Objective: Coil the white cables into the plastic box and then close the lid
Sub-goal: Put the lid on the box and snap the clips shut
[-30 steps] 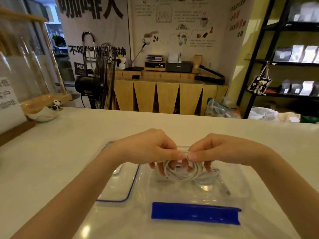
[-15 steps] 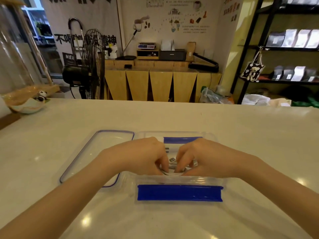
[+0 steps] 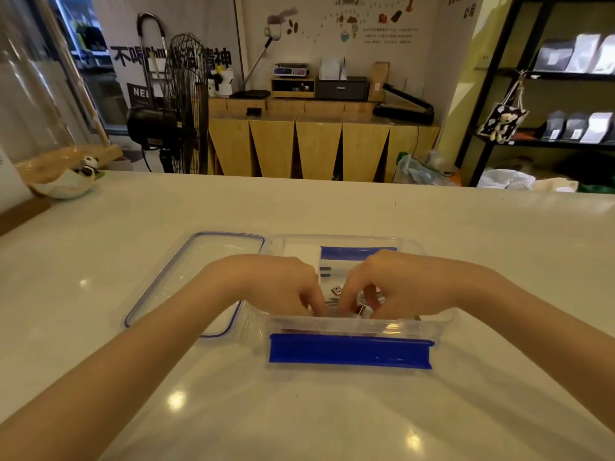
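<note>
A clear plastic box [image 3: 432, 331] with blue latches on its near and far sides stands on the white counter. Both hands reach down into it. My left hand [image 3: 276, 284] and my right hand [image 3: 396, 284] press their fingertips on the coiled white cables [image 3: 336, 302] at the box's bottom; a metal USB plug [image 3: 336, 290] sticks up between them. Most of the coil is hidden by the fingers. A white adapter [image 3: 301, 254] lies at the box's far left. The clear lid [image 3: 186, 277] with a blue rim lies flat just left of the box.
A small dish with a panda figure [image 3: 71, 183] sits at the counter's far left, beside a glass dome [image 3: 30, 94]. Beyond the counter stand a black fan [image 3: 173, 108], a wooden cabinet and dark shelves on the right.
The hands have gone from holding the coil above the box to pushing it down inside. The view tilted so the box and lid sit higher in frame.
</note>
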